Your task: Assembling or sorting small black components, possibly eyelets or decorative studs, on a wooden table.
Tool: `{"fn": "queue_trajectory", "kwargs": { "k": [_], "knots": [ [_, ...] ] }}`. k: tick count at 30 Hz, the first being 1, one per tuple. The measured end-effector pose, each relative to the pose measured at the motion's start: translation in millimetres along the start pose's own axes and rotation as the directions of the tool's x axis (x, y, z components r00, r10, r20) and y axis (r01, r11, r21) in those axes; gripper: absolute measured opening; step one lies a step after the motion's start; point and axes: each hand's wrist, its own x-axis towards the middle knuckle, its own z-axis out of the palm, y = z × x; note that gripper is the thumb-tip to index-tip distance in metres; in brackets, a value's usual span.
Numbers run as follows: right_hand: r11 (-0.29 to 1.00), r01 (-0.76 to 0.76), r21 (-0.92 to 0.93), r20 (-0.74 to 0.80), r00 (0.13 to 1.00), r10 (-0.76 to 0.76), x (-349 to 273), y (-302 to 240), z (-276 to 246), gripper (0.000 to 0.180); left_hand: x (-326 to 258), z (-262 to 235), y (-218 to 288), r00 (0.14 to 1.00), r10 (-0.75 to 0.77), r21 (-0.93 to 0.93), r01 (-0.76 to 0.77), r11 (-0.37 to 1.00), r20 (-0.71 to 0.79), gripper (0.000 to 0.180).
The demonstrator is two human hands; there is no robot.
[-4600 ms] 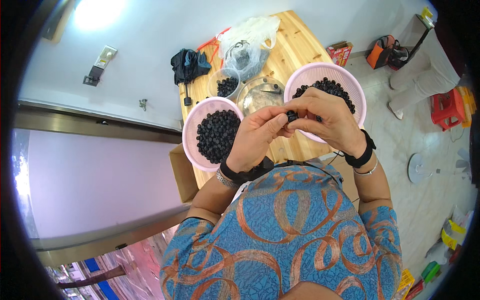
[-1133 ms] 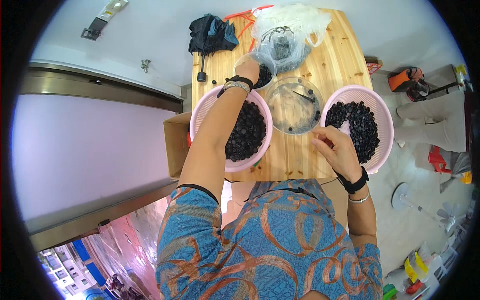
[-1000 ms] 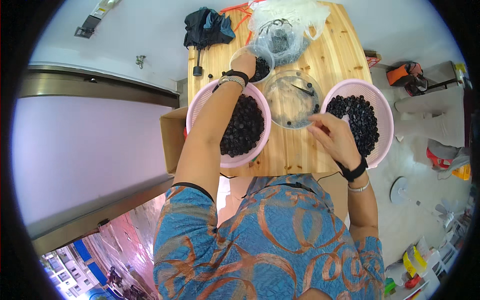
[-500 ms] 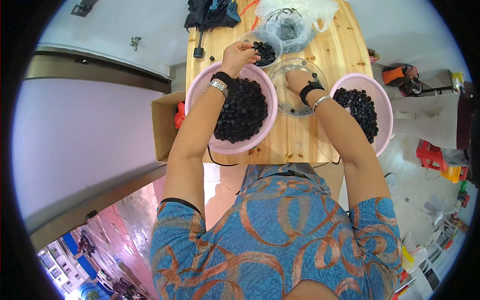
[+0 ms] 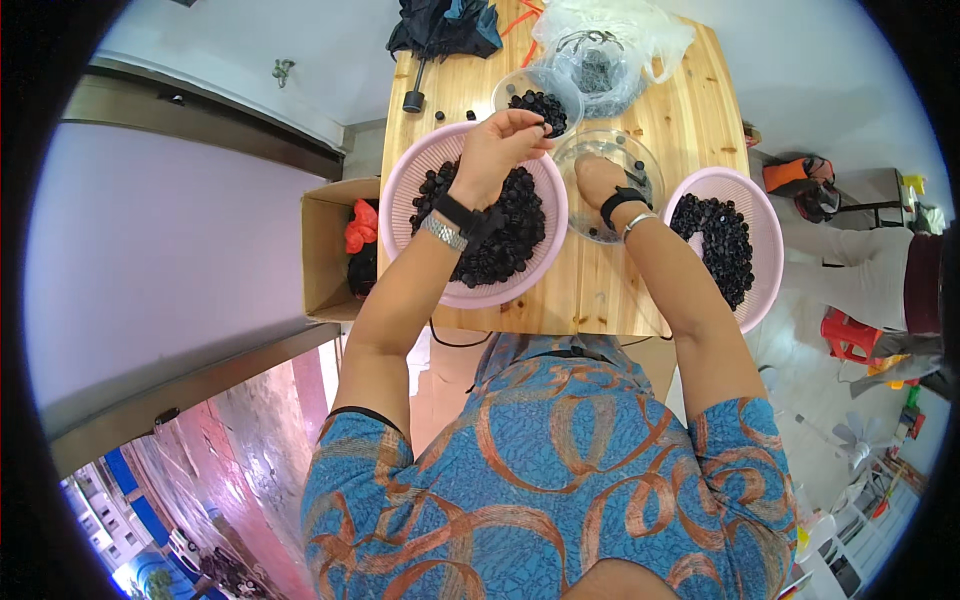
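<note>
My left hand (image 5: 503, 150) is over the far edge of a pink basket (image 5: 398, 195) heaped with small round black caps (image 5: 505, 250). Its thumb and fingertips pinch a small black cap (image 5: 545, 129), close to a clear plastic bowl (image 5: 508, 90) half filled with the same pieces. Inside a shallow round clear tray (image 5: 649, 152), my right hand (image 5: 598, 180) is closed with its fingertips turned down and hidden. I cannot make out what it holds. A few black pieces lie in the tray around it.
A second pink basket (image 5: 768, 235) of black caps stands at the right table edge. Farther back are clear plastic bags (image 5: 610, 60) and a folded dark umbrella (image 5: 445, 28). A cardboard box (image 5: 322, 245) with red plastic sits left of the wooden table (image 5: 690, 110).
The view has shifted slightly. My left hand has moved right and nearer, away from the clear bowl's inside edge, with its fingers pinched. My right hand stays in the tray.
</note>
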Motion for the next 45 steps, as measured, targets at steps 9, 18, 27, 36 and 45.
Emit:
{"fn": "queue_trajectory", "kwargs": {
  "k": [9,18,27,36,45],
  "knots": [
    [-0.278,-0.021,0.96,0.08,0.976,0.202,-63.6,-3.7,-93.4,0.011,-61.0,34.9,18.7,0.984,0.174,0.017,-0.175,0.984,0.042,0.02],
    [-0.407,0.28,0.869,-0.174,0.945,0.278,-141.9,-40.7,-146.4,0.015,-95.0,95.3,22.1,0.972,0.123,-0.209,-0.081,0.975,0.198,0.02],
    [-0.155,0.471,0.869,-0.382,0.835,0.397,-182.8,-34.0,-155.3,0.016,-110.0,137.8,27.7,0.959,0.145,-0.233,-0.087,0.969,0.242,0.018],
    [0.715,0.578,0.392,-0.879,0.465,0.107,-212.2,-24.4,-167.6,0.015,-119.8,161.0,22.3,0.949,0.183,-0.233,-0.123,0.965,0.257,0.017],
    [0.347,0.559,0.753,-0.658,0.655,0.372,-230.5,-23.5,-162.9,0.018,-122.9,184.0,12.6,0.95,0.152,-0.298,-0.066,0.952,0.272,0.02]
  ]
}}
